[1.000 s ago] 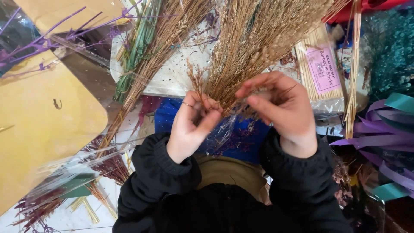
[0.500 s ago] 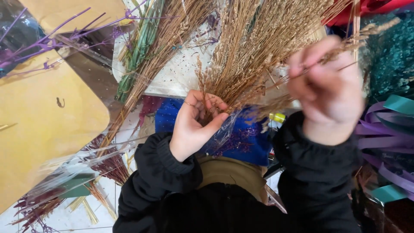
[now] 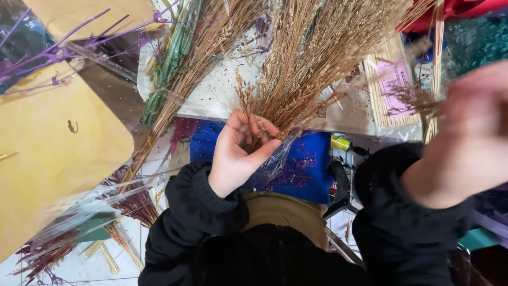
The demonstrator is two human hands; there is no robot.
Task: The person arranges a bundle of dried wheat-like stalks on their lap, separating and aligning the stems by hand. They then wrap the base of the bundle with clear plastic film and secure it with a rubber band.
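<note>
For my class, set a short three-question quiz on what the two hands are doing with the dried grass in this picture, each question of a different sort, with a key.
1. True or false: the left hand grips the bunch of dried tan grass at its stem ends.
2. Multiple choice: the right hand is (A) flat on the yellow sheet, (B) raised and blurred beside a few loose grass sprigs, (C) inside the blue bag.
3. Fill in: the bundle of green stems lies to the ____ of the tan bunch in the picture.

Key: 1 true; 2 B; 3 left.
</note>
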